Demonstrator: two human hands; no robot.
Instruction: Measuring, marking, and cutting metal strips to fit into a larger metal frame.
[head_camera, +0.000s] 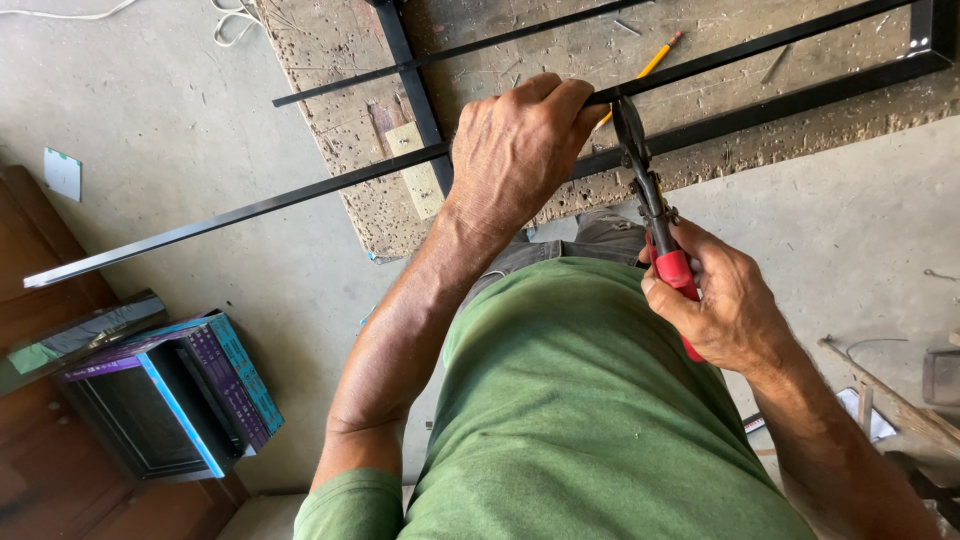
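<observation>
While your left hand (520, 150) grips the black metal strip (250, 212) over the workbench (330, 60), your right hand (725, 300) squeezes red-handled snips (650, 200) biting it; the cut looks underway, needing firm closure.

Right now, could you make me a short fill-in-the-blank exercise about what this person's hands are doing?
1. The right hand grips snips with ____ handles.
2. The left hand holds a long black metal ____.
3. A ____ pencil lies on the workbench.

Missing words: red; strip; yellow
</observation>
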